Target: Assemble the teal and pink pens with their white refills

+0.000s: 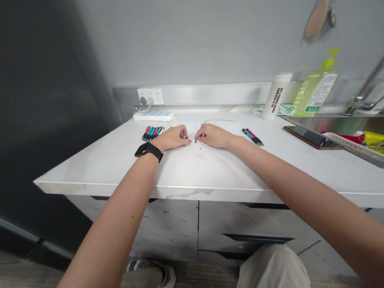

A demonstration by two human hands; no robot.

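Note:
My left hand (173,138), with a black watch on its wrist, rests on the white countertop (195,171) with its fingers curled round a small dark pen part. My right hand (215,135) lies just to its right, fingers pinched on another small pen part whose thin tip points down at the counter. The two hands nearly touch. A bunch of several pens (152,132), red, teal and black, lies just left of my left hand. Two more pens (252,136) lie to the right of my right hand.
A white power strip (154,116) lies at the back by a wall socket. A white cylinder (273,96), a green soap bottle (316,92), a phone (312,137) and a sink (369,134) with a tap and coloured packets stand to the right. Drawers sit below the counter.

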